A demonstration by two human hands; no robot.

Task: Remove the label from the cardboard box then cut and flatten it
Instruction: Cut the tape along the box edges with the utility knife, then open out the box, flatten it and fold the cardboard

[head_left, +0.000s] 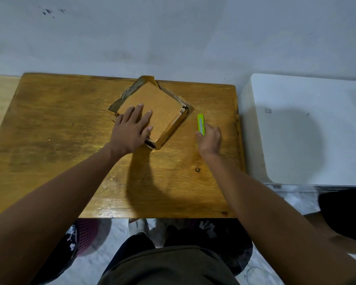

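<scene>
Sitting corner-on at the worktop's (60,124) far middle, the cardboard box (160,108) has its far corner at the far edge. Left hand (132,130) presses flat on its near-left part, fingers spread. Right hand (210,140), just right of it, pinches a green cutter (200,124). Bare wood lies left and near.

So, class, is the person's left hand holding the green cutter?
No, the left hand lies flat with straight fingers on the cardboard box, while the right hand grips the green cutter beside it.
</scene>
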